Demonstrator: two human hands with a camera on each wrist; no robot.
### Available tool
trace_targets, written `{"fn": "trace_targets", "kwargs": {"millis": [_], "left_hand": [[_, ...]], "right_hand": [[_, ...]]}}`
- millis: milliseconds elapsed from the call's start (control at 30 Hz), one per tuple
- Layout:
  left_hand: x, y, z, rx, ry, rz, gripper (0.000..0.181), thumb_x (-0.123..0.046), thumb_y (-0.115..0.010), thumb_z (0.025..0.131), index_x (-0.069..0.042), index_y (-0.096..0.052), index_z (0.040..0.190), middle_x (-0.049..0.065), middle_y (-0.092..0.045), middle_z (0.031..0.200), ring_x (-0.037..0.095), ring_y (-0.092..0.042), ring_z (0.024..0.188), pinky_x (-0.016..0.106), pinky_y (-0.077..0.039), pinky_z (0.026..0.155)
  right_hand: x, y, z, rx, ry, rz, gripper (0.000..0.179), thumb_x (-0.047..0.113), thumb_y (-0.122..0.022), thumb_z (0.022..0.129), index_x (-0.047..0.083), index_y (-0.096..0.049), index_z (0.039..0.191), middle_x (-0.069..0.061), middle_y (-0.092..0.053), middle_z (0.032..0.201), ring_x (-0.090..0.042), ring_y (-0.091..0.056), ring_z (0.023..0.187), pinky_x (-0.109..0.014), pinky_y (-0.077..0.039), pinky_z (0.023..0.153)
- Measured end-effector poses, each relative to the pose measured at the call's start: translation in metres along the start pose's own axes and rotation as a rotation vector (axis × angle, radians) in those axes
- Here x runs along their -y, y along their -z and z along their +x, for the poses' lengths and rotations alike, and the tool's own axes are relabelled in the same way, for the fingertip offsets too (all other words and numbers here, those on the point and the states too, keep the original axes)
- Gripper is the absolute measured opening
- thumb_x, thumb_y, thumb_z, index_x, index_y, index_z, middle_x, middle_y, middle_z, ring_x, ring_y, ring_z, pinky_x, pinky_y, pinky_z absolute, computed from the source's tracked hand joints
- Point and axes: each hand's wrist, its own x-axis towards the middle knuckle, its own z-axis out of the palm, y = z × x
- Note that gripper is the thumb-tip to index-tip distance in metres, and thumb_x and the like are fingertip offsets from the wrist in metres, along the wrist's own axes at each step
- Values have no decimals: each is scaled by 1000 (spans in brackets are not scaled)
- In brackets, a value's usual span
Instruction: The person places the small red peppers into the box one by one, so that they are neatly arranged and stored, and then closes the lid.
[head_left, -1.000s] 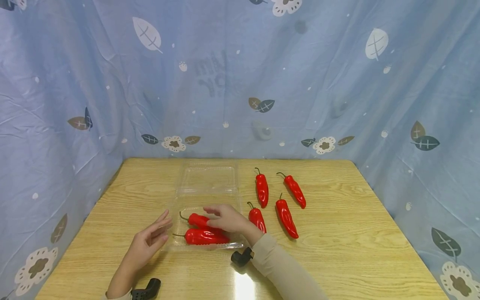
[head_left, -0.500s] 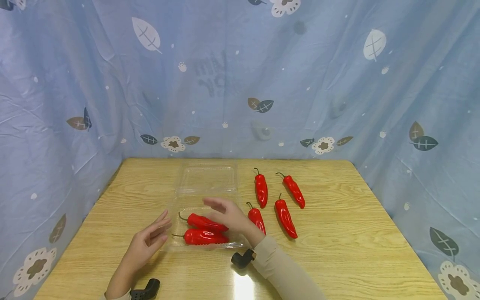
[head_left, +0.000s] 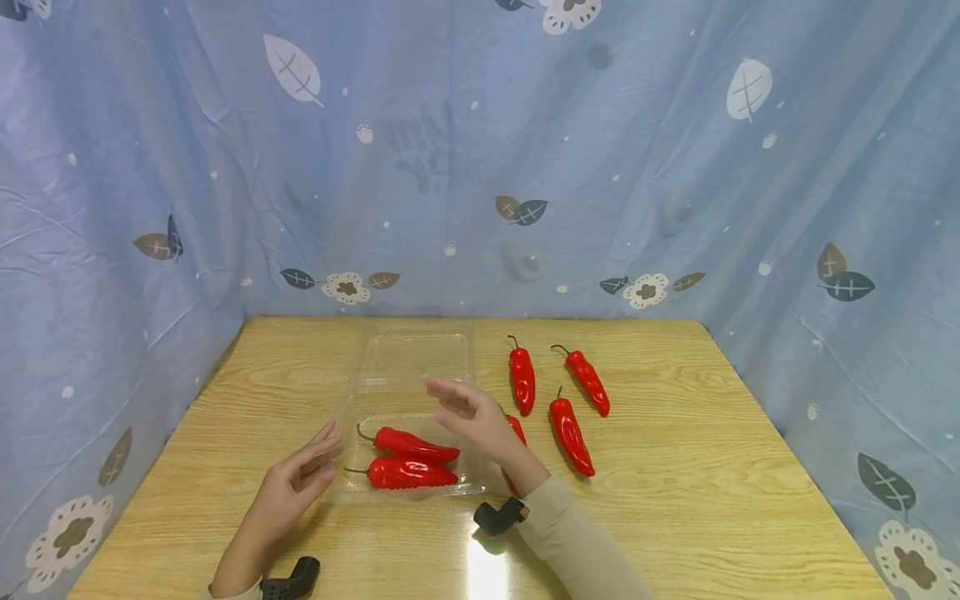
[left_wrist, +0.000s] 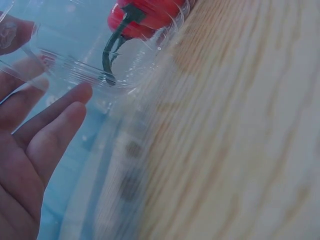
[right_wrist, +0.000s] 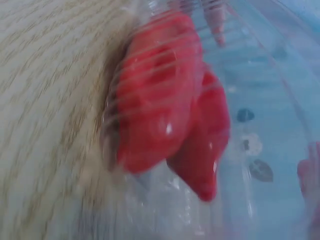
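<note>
Peppers (head_left: 416, 447), two tapered, glossy red ones, side by side in the near half of a hinged clear plastic box (head_left: 471, 490), just left of centre on the pale wood-grain table (head_left: 675, 467), transparent lid (head_left: 416, 358) laid back toward the far edge. Left hand (head_left: 291, 482) at the box's left side, fingers loosely extended, gripping nothing; contact with the thin wall impossible to tell. Right hand (head_left: 477, 419) above the box's right side, fingers stretched out, nothing held. Four loose red peppers (head_left: 572, 437) to the right, the nearest partly hidden behind the right wrist, and there, probably, the big danger: one low sweep of beige-sleeved forearm (head_left: 577, 542) or black wrist camera (head_left: 498, 517), enough to knock it rolling. Light box too, likely to skid if bumped; smooth skins, likely slippery under a careless pinch.
</note>
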Motion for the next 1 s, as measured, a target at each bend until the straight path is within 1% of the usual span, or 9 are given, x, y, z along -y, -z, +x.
{"fn": "trace_targets", "kwargs": {"millis": [100, 233, 333, 533, 633, 733, 833, 933, 1000], "left_hand": [[0, 1, 0, 0, -1, -3, 42, 11, -55, 89, 17, -45, 130, 33, -26, 147, 2, -52, 121, 14, -47, 95], [2, 2, 0, -6, -17, 0, 42, 12, -55, 89, 17, -46, 129, 34, -27, 147, 2, -52, 121, 14, -47, 95], [2, 2, 0, -9, -24, 11, 41, 12, -55, 88, 17, -46, 128, 33, -27, 146, 2, -53, 121, 14, -48, 95], [2, 1, 0, -5, -6, 22, 41, 10, -56, 89, 16, -46, 129, 32, -28, 147, 1, -53, 120, 13, -47, 94], [1, 1, 0, -12, -12, 22, 40, 10, -56, 89, 16, -47, 128, 31, -29, 147, 1, -53, 120, 12, -47, 94], [1, 1, 0, -16, -28, 17, 40, 11, -55, 89, 17, -47, 128, 30, -29, 148, 2, -53, 120, 12, -47, 95], [0, 1, 0, -17, -42, 5, 40, 12, -55, 89, 18, -47, 128, 24, -30, 150, 3, -53, 120, 12, -47, 94], [0, 0, 0, -19, -50, -13, 41, 14, -54, 88, 18, -46, 127, 18, -31, 152, 3, -53, 120, 13, -48, 94], [0, 0, 0, -21, -52, -14, 41, 14, -55, 88, 18, -46, 127, 17, -31, 152, 3, -54, 120, 13, -48, 93]], "right_hand": [[-10, 8, -3, -25, 7, -14, 47, -10, -56, 89, -12, -44, 134, -28, -48, 137, -41, -44, 129, -48, -36, 110], [-25, 22, -7, -63, 19, -43, 47, -6, -58, 89, -7, -46, 135, -23, -49, 138, -36, -46, 129, -43, -39, 109], [-26, 33, -12, -98, 27, -62, 47, -3, -59, 89, -6, -47, 135, -24, -49, 138, -36, -47, 129, -45, -40, 107], [-19, 58, -29, -166, 10, -76, 47, 0, -60, 90, -3, -47, 136, -26, -47, 139, -37, -44, 130, -49, -38, 107], [-17, 71, -38, -208, -8, -90, 48, 2, -61, 90, -2, -46, 136, -23, -48, 140, -37, -44, 131, -43, -42, 106], [-15, 83, -46, -247, -15, -100, 49, 3, -61, 91, -3, -46, 137, -25, -46, 140, -39, -43, 130, -31, -44, 105], [-16, 95, -54, -287, -27, -118, 49, 5, -61, 91, -3, -46, 137, -25, -46, 140, -38, -44, 130, -19, -44, 102], [-17, 107, -60, -317, -23, -139, 48, 3, -60, 91, -4, -46, 136, -25, -47, 139, -37, -44, 129, -15, -42, 102], [-17, 114, -65, -336, -21, -151, 46, 1, -59, 92, -4, -46, 136, -22, -49, 138, -33, -46, 129, -15, -42, 103]]}}
